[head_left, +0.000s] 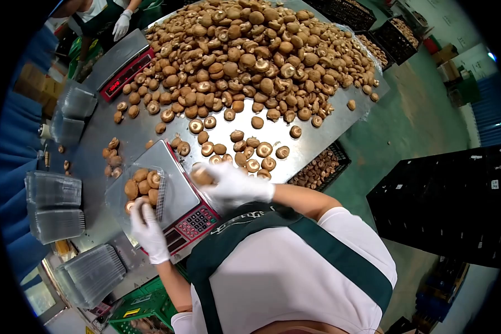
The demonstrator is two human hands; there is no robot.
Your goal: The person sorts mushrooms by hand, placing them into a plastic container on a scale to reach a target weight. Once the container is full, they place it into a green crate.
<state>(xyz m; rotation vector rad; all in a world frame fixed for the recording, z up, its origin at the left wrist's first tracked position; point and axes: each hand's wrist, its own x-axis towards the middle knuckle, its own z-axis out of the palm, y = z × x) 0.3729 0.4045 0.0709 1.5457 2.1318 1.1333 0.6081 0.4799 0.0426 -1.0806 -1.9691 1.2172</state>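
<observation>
A clear plastic tray (161,196) of brown mushrooms (145,181) sits on a red-trimmed digital scale (179,173). My left hand (149,232), in a white glove, is at the tray's near edge. Its fingers are closed on a mushroom (129,206) there, which they partly cover. My right hand (235,183), also gloved and slightly blurred, is right of the tray above the scale's edge. A mushroom (201,175) is gripped in its fingertips. Several loose mushrooms (252,165) lie on the metal table just beyond this hand.
A large mushroom heap (250,55) covers the far part of the metal table (295,161). A second scale (125,69) stands far left, near a co-worker's gloved hand (122,25). Stacked clear trays (54,192) line the left edge. Black crates (440,203) stand right.
</observation>
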